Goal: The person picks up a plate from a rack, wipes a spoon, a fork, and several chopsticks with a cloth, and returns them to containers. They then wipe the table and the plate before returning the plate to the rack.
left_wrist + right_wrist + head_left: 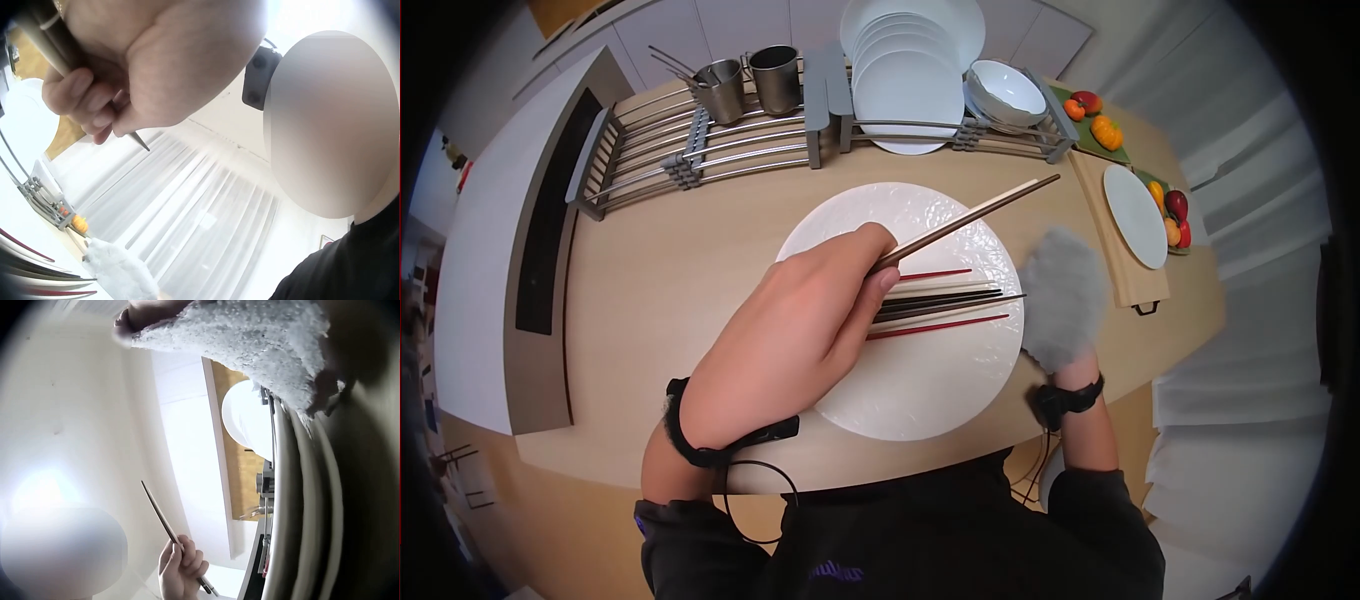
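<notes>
My left hand (790, 315) grips a pair of chopsticks (975, 220), one dark brown and one cream, between thumb and fingers. They slant up to the right over a large white plate (920, 395) with a rippled surface. Several more chopsticks (950, 302), red, cream, black and brown, lie on the plate, their left ends hidden behind that hand. At the plate's right edge, a fluffy grey cloth (1062, 300) covers my right hand (1078, 370). The right wrist view shows the cloth (250, 344) close up; most of the fingers are hidden under it.
A metal dish rack (750, 165) along the back holds two steel cups (775, 80), upright white plates (907, 95) and a bowl (1008, 92). To the right, a white plate (1135, 217) sits on a wooden board (1100, 215), near colourful vegetables (1107, 132). A white cabinet (500, 250) borders the left.
</notes>
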Demonstrator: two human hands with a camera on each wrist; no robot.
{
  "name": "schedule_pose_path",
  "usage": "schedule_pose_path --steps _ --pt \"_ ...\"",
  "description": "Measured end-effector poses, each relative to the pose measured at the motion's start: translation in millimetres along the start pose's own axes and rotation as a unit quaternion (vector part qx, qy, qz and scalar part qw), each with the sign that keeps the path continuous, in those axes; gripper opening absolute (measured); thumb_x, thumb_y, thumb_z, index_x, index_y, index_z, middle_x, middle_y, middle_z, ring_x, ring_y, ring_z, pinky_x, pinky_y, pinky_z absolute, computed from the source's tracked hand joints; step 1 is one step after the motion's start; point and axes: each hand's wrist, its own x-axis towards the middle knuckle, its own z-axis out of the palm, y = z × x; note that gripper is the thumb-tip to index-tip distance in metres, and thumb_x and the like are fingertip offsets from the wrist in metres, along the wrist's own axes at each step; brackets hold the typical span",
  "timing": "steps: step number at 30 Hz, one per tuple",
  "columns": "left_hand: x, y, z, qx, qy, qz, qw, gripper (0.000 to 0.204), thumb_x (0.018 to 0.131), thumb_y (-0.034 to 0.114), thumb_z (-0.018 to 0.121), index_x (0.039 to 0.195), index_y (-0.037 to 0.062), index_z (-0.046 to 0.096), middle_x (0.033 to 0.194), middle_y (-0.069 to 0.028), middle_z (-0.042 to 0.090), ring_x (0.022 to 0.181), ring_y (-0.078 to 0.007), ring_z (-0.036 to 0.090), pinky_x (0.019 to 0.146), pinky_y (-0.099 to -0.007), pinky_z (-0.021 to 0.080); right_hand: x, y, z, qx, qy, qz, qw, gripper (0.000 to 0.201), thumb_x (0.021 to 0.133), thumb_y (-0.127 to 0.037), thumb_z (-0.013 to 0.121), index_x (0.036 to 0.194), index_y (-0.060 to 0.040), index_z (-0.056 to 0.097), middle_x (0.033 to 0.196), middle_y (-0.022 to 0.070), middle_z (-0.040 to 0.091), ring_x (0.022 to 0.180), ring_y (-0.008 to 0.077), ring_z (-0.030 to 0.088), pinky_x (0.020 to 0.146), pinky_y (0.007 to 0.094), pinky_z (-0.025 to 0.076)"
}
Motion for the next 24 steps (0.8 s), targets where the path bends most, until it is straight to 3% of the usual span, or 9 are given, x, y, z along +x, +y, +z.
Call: schedule_pose_path --steps 1,4,9,14,17,19,20,22,24 --pt "1 -1 -1 0.002 -0.001 -0.001 1.0 0.011 0.104 0.008 0.054 0.106 -0.0023 0.057 0.077 -0.0183 0.056 0.063 -0.034 0.049 0.061 -0.0379 0.042 -3 -13 -10 -0.169 -0.004 -0.078 0.982 0.04 0.093 -0.018 0.068 0.128 -0.0053 0.057 0.119 0.0066 0.064 0.11 0.0248 0.061 0.102 0.038 0.047" --pt "5 -1 -6 0.008 -0.001 -0.014 1.0 0.013 0.104 0.011 0.054 0.105 -0.0017 0.057 0.077 -0.0177 0.055 0.061 -0.033 0.048 0.06 -0.0382 0.041 -10 -35 -29 -0.279 -0.004 -0.122 0.953 0.037 0.095 -0.023 0.065 0.127 -0.0064 0.056 0.113 0.0042 0.063 0.106 0.0225 0.061 0.099 0.0372 0.049" --pt "14 -9 -4 -0.082 -0.004 -0.088 0.993 0.014 0.105 0.012 0.049 0.105 0.0001 0.056 0.071 -0.0078 0.051 0.057 -0.0163 0.046 0.055 -0.0328 0.038 -4 -60 -40 -0.291 0.003 -0.163 0.943 0.034 0.097 -0.024 0.064 0.126 -0.0072 0.058 0.115 0.0044 0.063 0.106 0.0223 0.061 0.098 0.0363 0.049" --pt "18 -19 12 -0.327 -0.016 -0.183 0.927 0.015 0.104 0.01 0.043 0.111 0.0045 0.055 0.072 0.0017 0.049 0.057 -0.0052 0.04 0.049 -0.0244 0.036 29 -109 -18 -0.222 -0.03 -0.231 0.947 0.032 0.098 -0.025 0.063 0.125 -0.008 0.059 0.116 0.0045 0.063 0.107 0.0221 0.06 0.097 0.0355 0.049" --pt "21 -14 24 -0.374 -0.031 -0.197 0.906 0.017 0.108 0.015 0.041 0.116 0.0069 0.053 0.072 0.003 0.047 0.055 -0.0039 0.04 0.049 -0.021 0.034 48 -120 16 -0.115 -0.077 -0.249 0.959 0.033 0.099 -0.026 0.062 0.127 -0.0084 0.06 0.12 0.0054 0.063 0.111 0.0225 0.06 0.1 0.0351 0.048" --pt "22 -14 30 -0.386 -0.053 -0.181 0.903 0.02 0.111 0.019 0.04 0.119 0.0076 0.054 0.071 0.003 0.047 0.054 -0.0038 0.039 0.048 -0.0208 0.033 54 -108 43 0.15 -0.142 -0.161 0.965 0.033 0.101 -0.025 0.058 0.13 -0.009 0.058 0.124 0.0059 0.062 0.114 0.0224 0.059 0.102 0.0351 0.047" --pt "23 -14 32 -0.401 -0.055 -0.164 0.9 0.021 0.112 0.022 0.04 0.123 0.0083 0.053 0.07 0.0031 0.046 0.054 -0.0038 0.038 0.048 -0.0208 0.033 56 -99 59 0.28 -0.174 -0.112 0.937 0.034 0.102 -0.025 0.056 0.132 -0.0093 0.057 0.126 0.0061 0.061 0.115 0.0224 0.058 0.104 0.0351 0.046" --pt "22 -13 34 -0.417 -0.039 -0.168 0.893 0.023 0.113 0.023 0.038 0.125 0.0081 0.05 0.069 0.0023 0.044 0.052 -0.0043 0.033 0.047 -0.0215 0.031 61 -84 85 0.517 -0.236 -0.01 0.823 0.034 0.104 -0.024 0.053 0.135 -0.0098 0.054 0.13 0.0065 0.06 0.118 0.0223 0.057 0.106 0.035 0.045" --pt "23 -13 32 -0.445 -0.017 -0.177 0.878 0.023 0.113 0.023 0.037 0.125 0.0076 0.049 0.069 0.0013 0.042 0.051 -0.0053 0.031 0.046 -0.0218 0.029 72 -98 89 0.5 -0.281 0.005 0.819 0.035 0.106 -0.024 0.049 0.138 -0.0107 0.052 0.132 0.0065 0.059 0.12 0.022 0.056 0.107 0.0345 0.044"
